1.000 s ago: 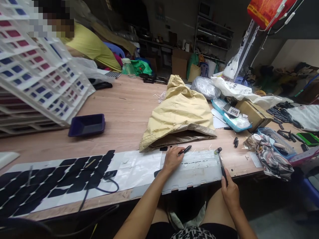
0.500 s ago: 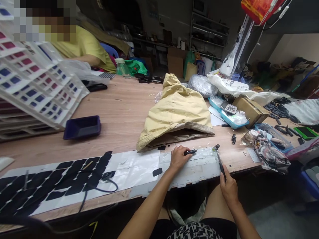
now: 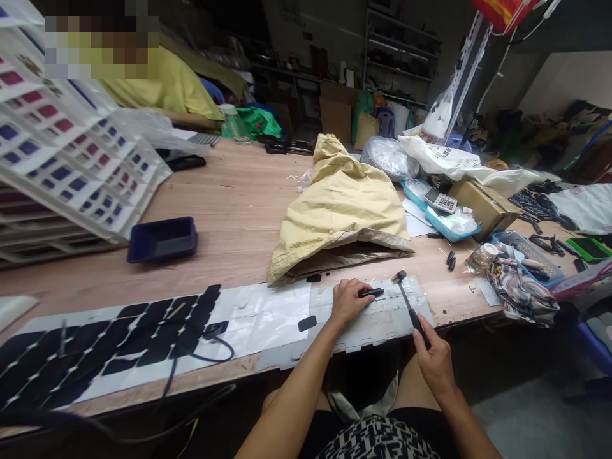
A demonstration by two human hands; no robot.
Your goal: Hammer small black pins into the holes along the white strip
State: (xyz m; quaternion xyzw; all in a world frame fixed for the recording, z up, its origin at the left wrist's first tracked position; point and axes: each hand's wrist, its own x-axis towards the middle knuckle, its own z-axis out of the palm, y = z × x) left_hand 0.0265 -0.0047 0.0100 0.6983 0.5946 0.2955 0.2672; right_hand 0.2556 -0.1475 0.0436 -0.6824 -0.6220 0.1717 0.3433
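My left hand (image 3: 348, 301) rests on the grey sheet (image 3: 344, 335) at the table's front edge, its fingers closed on a small black elongated part (image 3: 371, 293) that points right. My right hand (image 3: 436, 360) grips the black handle of a small hammer (image 3: 408, 302). The hammer's head is just right of the black part and a little higher in the view, apart from it. Whether the head touches the sheet I cannot tell. Left of my left hand, a flat black rounded piece (image 3: 307, 323) lies on the sheet.
Behind my hands lies a yellow cloth sack (image 3: 344, 204). Black pieces (image 3: 157, 325) cover a white sheet at left, crossed by a cable. A purple tray (image 3: 162, 241) and white crates (image 3: 86, 166) stand beyond. A blue basket (image 3: 530, 255) and bundled cloth (image 3: 521, 293) are right. A person (image 3: 162, 86) sits opposite.
The hammer has swung left, bringing its head closer to the black part. My left hand keeps its hold on that part. The whole view has shifted slightly.
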